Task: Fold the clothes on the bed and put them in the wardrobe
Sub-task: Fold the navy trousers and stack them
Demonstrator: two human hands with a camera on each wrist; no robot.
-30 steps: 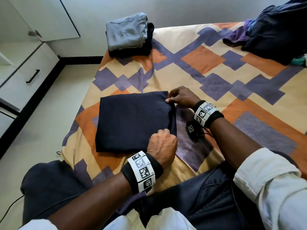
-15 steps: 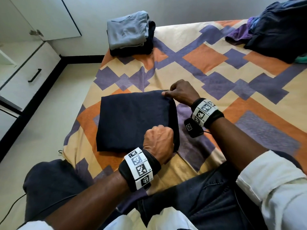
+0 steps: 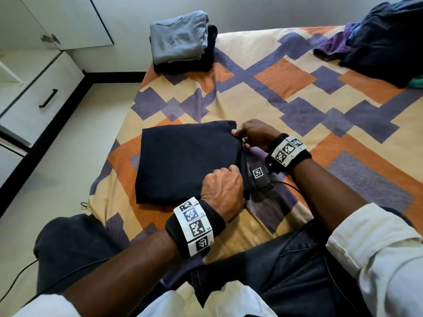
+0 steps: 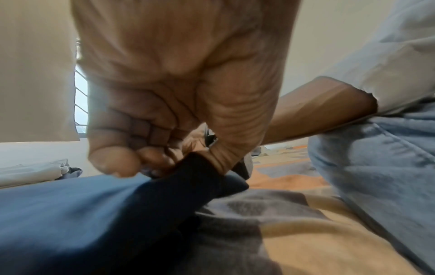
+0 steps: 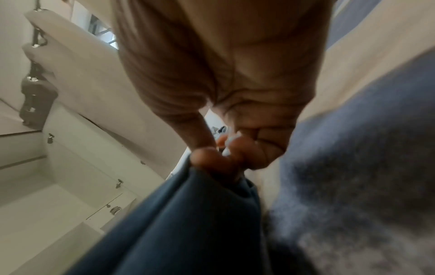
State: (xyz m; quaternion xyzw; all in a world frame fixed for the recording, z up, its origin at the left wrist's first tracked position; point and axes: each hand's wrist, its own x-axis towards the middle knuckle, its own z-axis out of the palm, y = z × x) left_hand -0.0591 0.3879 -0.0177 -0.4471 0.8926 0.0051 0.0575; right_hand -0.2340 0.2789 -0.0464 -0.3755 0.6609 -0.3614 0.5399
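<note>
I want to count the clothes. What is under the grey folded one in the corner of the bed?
Under the grey folded garment lies a black folded garment, showing along its near and right edges. How many pieces that dark layer holds is hidden.

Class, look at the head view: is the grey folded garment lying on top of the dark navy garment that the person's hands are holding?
No. The grey folded garment sits on a separate dark pile at the bed's far corner, apart from the navy garment.
</note>
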